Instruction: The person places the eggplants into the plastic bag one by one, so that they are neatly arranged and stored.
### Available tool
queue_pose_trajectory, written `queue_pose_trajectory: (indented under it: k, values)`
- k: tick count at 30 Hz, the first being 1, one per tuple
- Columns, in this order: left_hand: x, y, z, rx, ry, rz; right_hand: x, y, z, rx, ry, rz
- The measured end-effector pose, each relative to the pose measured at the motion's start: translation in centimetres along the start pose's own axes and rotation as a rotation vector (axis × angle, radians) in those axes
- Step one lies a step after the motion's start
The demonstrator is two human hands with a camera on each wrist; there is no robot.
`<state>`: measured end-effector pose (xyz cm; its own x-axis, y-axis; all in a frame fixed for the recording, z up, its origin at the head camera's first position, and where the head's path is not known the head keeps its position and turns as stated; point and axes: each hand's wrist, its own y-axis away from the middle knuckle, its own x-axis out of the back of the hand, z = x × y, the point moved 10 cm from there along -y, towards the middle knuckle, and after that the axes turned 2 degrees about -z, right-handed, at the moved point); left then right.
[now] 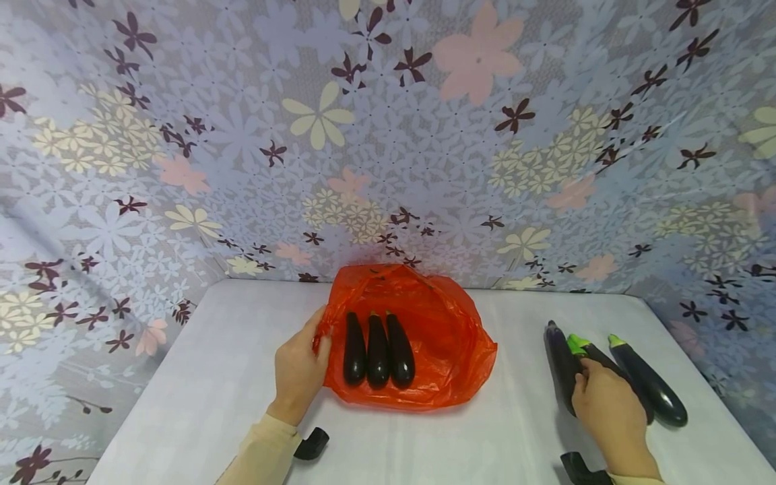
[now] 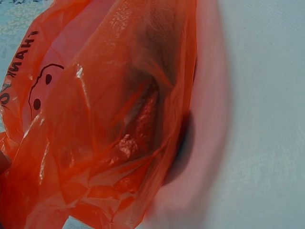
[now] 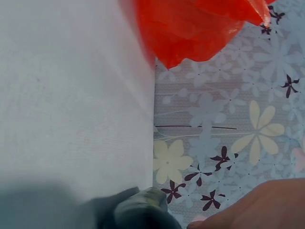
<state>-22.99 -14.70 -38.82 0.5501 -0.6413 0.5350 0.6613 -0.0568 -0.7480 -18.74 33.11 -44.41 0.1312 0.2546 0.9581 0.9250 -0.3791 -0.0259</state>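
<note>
A red plastic bag [image 1: 448,337] lies with its mouth spread wide on the table. Three dark eggplants [image 1: 378,350] rest side by side in it. My left hand [image 1: 300,367] grips the bag's left rim; in the left wrist view the bag [image 2: 105,119] shows printed lettering and a drawn face. To the right, my right hand [image 1: 612,404] is over a group of eggplants, its thumb and fingers around one that it partly hides. Beside it lie a dark-stemmed eggplant [image 1: 559,357] and a green-stemmed eggplant [image 1: 651,384]. In the right wrist view, an eggplant end [image 3: 143,207] shows near the fingers.
The table has a white cover [image 1: 242,337]. A flower-patterned cloth [image 1: 388,168] rises behind it and along both sides. Each wrist wears a black device, such as the left wrist device [image 1: 312,444].
</note>
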Motion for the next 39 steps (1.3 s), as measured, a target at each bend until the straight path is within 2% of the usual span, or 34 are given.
queue_pose_trajectory:
  k: [14,25,33,39]
  values:
    - [0.0,0.0,0.2,-0.007,0.004,0.001,-1.3,-0.1,-0.1,-0.041,0.071,-0.036]
    - [0.2,-0.1,0.3,-0.026,0.002,0.015,-0.8,0.2,-0.7,-0.039,0.071,0.007]
    - [0.3,-0.2,0.5,-0.023,0.001,0.015,-1.5,0.2,-0.7,-0.053,0.048,-0.054]
    - [0.3,-0.2,0.5,-0.020,-0.002,0.013,-1.9,0.1,-0.7,-0.072,0.028,-0.061]
